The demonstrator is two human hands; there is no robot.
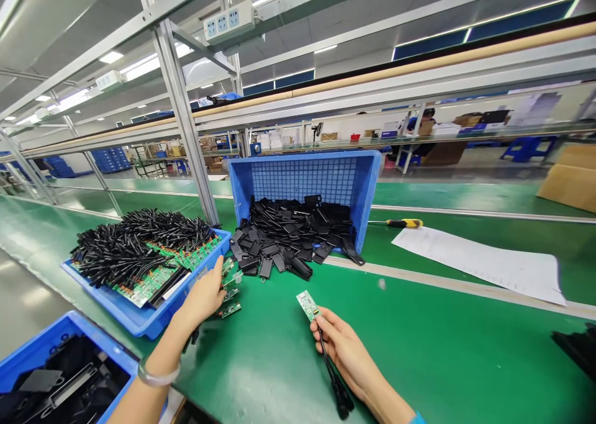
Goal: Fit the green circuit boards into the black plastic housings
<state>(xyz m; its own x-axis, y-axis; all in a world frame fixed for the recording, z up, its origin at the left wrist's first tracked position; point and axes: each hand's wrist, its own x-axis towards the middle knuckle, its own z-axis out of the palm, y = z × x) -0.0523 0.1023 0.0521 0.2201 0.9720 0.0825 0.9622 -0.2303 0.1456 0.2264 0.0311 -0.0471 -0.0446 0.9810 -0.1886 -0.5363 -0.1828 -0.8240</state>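
My right hand (343,344) grips one small green circuit board (307,304) at its lower end, over the green bench. Two black cables (331,380) hang from that board past my fingers. Closed around several more circuit boards (230,309) is my left hand (205,295), beside the blue tray's edge. Their board ends stick out to the right of my fingers, and black cable shows below the wrist. My left palm and most of its grip are hidden. A blue bin (305,157) lies on its side ahead, with black plastic housings (288,231) spilling out of it.
At left, a shallow blue tray (153,329) holds stacked circuit boards with black cables. A lower blue bin (69,321) contains black parts. A yellow-and-black screwdriver (405,223) and a white paper sheet (484,259) lie to the right. A metal post (184,120) rises behind the tray.
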